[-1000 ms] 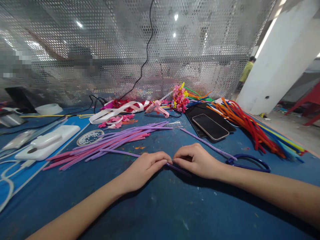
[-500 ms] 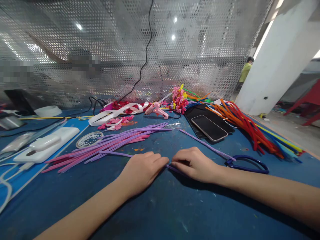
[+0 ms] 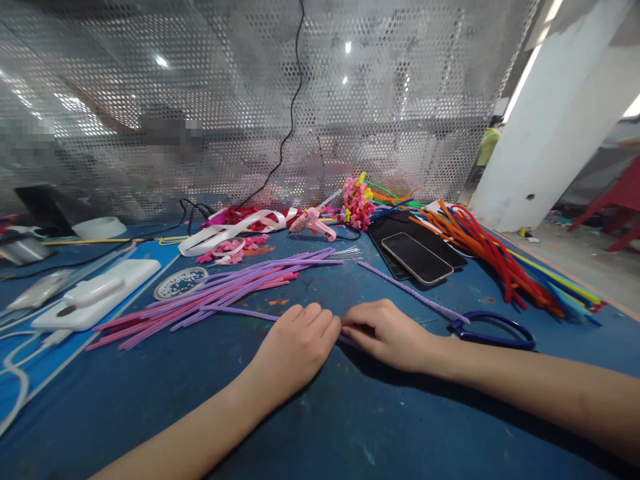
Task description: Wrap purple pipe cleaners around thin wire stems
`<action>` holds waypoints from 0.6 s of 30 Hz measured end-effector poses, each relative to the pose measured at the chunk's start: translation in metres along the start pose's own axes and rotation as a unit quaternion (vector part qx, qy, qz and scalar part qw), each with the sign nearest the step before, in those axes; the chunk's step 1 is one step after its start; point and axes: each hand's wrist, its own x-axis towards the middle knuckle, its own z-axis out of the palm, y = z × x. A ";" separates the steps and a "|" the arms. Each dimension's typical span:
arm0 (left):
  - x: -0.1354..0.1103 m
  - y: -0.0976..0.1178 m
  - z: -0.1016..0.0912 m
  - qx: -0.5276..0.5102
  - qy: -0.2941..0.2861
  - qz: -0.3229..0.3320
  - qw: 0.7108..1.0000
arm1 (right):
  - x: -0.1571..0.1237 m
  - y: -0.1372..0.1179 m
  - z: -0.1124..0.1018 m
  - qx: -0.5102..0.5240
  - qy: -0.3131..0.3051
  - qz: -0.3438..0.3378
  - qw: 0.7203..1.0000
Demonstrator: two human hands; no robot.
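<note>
My left hand [image 3: 303, 343] is closed on a purple pipe cleaner [image 3: 240, 311], whose free end sticks out to the left. Fingertips of my right hand [image 3: 387, 333] pinch the same purple strand, and the two hands meet just above the table. A short purple piece shows under the right fingers; the join between the hands is hidden. Beyond my right hand lies a twisted purple pipe cleaner [image 3: 413, 291], its near end by the blue handle of the scissors [image 3: 500, 330]. Left of my left hand is a bundle of purple and pink pipe cleaners [image 3: 225, 290].
A phone [image 3: 417, 258] rests on a dark pad, with orange and red pipe cleaners [image 3: 480, 250] to its right. Behind lie a pink glue gun [image 3: 314, 225], pink flowers [image 3: 359, 203] and white ribbon [image 3: 220, 238]. A white power strip [image 3: 100, 293] stands left; perforated metal closes the back.
My left hand has shifted slightly right and turned, its knuckles now more upright, closing the gap to my right hand. The right hand has barely moved.
</note>
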 end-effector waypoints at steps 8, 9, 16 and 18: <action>-0.005 -0.003 0.007 -0.008 0.026 0.010 1.000 | -0.001 -0.004 -0.003 0.059 0.013 0.011 0.998; -0.006 -0.003 0.007 -0.007 0.026 0.010 1.000 | -0.001 -0.004 -0.003 0.064 0.013 0.012 0.998; -0.006 -0.005 0.008 0.003 0.053 0.019 0.998 | -0.001 -0.005 -0.004 0.079 0.009 0.014 0.997; -0.006 -0.005 0.008 0.003 0.073 0.022 0.997 | -0.001 -0.005 -0.004 0.080 0.008 0.013 0.997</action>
